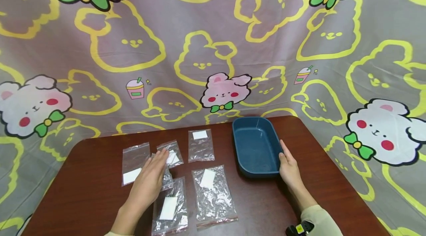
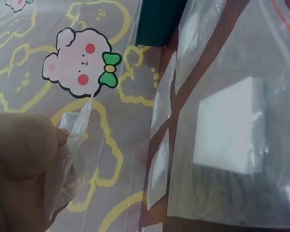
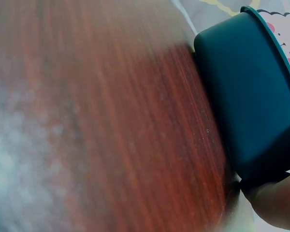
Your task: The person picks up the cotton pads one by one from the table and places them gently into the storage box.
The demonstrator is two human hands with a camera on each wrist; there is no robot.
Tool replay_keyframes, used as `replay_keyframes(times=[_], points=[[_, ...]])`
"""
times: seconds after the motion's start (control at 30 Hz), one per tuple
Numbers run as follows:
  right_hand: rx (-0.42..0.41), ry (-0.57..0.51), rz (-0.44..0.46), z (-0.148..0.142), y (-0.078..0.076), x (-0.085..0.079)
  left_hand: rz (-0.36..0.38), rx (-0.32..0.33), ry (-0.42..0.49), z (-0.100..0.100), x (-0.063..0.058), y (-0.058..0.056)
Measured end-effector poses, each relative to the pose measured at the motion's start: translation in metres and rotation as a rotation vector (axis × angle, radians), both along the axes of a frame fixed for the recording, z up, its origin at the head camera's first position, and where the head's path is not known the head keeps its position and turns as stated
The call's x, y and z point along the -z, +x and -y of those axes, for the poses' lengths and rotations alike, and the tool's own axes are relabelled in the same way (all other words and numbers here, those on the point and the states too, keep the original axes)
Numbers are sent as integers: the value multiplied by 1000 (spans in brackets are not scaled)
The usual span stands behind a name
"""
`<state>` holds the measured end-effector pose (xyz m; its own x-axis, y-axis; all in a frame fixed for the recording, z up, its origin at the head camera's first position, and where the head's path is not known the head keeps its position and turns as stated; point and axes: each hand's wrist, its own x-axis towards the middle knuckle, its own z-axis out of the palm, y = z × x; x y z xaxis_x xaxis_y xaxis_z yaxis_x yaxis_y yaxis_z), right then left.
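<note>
My left hand [image 1: 149, 178] pinches a small clear zip-lock bag [image 2: 70, 159] between thumb and fingers, above the other bags on the left of the table. In the head view the hand covers much of that bag. Nearby lie flat zip-lock bags with white pieces inside: one at far left [image 1: 136, 158], one just beyond the fingers [image 1: 173, 151], one below the hand [image 1: 169, 206]. At the right, my right hand [image 1: 290, 165] holds the long side of a dark blue plastic bin [image 1: 256, 151], thumb near its rim. The bin's inside shows no contents.
Two more zip-lock bags lie mid-table, a smaller one at the back [image 1: 201, 147] and a large one in front [image 1: 213, 195]. The brown wooden table [image 1: 90, 188] backs onto a cartoon-printed cloth [image 1: 186, 36], which also closes off the right side.
</note>
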<state>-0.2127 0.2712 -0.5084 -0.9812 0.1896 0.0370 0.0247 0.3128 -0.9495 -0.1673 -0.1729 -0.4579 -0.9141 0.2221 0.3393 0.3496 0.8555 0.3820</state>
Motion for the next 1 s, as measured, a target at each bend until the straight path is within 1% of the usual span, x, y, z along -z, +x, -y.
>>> replay_keyframes(times=[0.33,0.6,0.87,1.0], points=[[-1,27,0,1,0,-1,-6,10,-6,-5,2,-3],[3,36,-5,0,-2,1,-18,27,-12,-11,3,-9],[-1,53,-34,-1,-3,3,-79,64,3,-20,2,-13],[-7,55,-29,-1,-3,2,-51,69,8,-24,1,-16]])
